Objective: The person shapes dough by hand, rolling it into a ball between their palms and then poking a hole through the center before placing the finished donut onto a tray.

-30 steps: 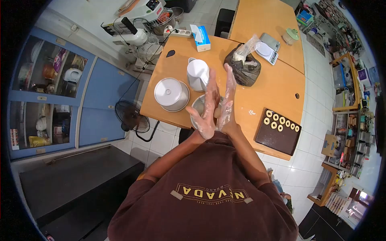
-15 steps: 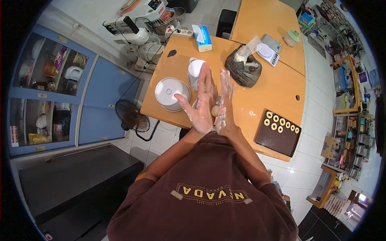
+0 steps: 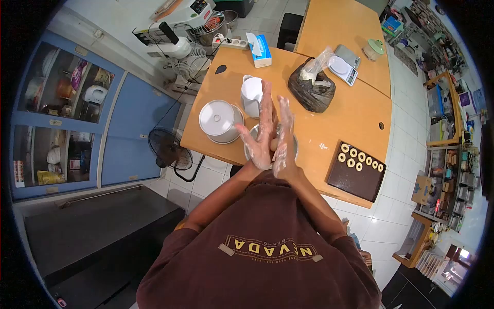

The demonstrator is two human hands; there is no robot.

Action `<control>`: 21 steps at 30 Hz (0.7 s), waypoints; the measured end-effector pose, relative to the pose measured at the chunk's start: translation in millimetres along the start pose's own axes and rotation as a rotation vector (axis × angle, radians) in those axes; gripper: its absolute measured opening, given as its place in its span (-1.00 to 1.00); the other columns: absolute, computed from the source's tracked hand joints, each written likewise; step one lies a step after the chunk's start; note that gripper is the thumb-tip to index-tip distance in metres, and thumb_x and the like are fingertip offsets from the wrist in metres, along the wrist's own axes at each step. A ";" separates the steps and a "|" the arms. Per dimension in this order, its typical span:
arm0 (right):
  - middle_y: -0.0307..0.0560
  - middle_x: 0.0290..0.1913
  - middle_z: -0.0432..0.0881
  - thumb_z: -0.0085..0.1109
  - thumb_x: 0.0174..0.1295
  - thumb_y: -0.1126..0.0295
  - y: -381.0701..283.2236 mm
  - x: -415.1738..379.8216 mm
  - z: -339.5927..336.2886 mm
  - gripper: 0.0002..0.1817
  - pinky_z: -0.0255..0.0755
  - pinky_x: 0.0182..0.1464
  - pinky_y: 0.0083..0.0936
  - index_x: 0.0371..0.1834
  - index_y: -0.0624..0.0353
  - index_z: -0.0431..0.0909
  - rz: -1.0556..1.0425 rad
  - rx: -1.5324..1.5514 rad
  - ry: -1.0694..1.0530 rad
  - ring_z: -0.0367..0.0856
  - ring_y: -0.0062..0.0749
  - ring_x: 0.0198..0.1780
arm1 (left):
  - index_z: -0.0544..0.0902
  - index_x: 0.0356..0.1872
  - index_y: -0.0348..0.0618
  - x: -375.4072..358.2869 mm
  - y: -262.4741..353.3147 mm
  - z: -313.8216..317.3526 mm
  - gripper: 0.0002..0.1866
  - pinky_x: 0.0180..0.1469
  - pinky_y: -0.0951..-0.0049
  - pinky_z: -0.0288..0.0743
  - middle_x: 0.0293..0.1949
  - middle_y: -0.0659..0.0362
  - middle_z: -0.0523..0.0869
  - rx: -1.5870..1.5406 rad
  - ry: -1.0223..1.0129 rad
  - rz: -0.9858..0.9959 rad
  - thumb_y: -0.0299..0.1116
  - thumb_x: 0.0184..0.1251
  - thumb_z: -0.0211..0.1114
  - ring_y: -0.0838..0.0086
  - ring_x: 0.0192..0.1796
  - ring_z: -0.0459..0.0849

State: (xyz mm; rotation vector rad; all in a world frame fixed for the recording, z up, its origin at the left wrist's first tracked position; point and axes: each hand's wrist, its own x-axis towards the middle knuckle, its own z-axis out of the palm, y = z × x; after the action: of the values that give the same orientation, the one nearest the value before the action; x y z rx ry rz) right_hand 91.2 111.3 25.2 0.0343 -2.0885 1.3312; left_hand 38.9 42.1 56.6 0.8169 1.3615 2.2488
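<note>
Coated in white flour, my left hand and my right hand face each other palm to palm with fingers stretched out. A small pale dough ball is held between the two palms near their heels. Beneath them is a metal bowl, mostly hidden by the hands. Just beyond my left fingers stands a white jug. A white lidded tub sits to the left of my left thumb. On the right, a dark baking tray carries several dough rings.
A black plastic bag lies on the wooden table, near a white kitchen scale and a green-lidded container. At the back are a tissue pack and a power strip. A floor fan stands left of the table.
My hands have shifted slightly against each other and tilted, with the dough ball still between the palms. More of the metal bowl now shows below them.
</note>
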 end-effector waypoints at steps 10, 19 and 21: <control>0.17 0.71 0.07 -0.26 0.54 -0.30 -45.3 40.9 -20.5 -0.08 -0.46 0.66 0.23 0.69 0.24 0.05 0.007 0.306 0.238 -0.17 0.13 0.76 | 0.01 0.72 -0.02 -14.9 -18.4 2.6 0.11 0.71 -0.01 -0.06 0.72 0.03 0.02 -1.167 -0.087 -0.474 0.64 0.41 -0.30 0.19 0.73 0.03; 0.12 0.57 0.38 0.20 0.46 0.06 -25.0 19.2 -70.4 -0.45 -0.47 0.63 0.36 0.43 0.05 0.54 0.006 -0.273 0.068 0.00 0.22 0.72 | 0.12 0.69 -0.04 -4.0 -6.1 -13.6 0.05 0.70 -0.02 0.00 0.69 -0.08 0.11 -1.181 0.039 -0.439 0.57 0.45 -0.20 0.16 0.71 0.11; 0.10 0.55 0.39 0.38 0.33 0.24 -23.4 6.7 -63.3 -0.56 -0.52 0.59 0.47 0.29 -0.08 0.69 0.048 -0.299 -0.003 -0.01 0.32 0.71 | 0.06 0.71 -0.05 -2.0 -1.6 -13.2 0.07 0.72 -0.04 -0.10 0.70 -0.07 0.07 -1.142 0.032 -0.406 0.58 0.45 -0.25 0.14 0.72 0.05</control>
State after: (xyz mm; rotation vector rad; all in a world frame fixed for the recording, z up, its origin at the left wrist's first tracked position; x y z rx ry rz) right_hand 126.3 153.8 64.7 -0.1427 -2.2821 1.0324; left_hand 31.7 32.8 49.9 0.0762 0.0671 2.1813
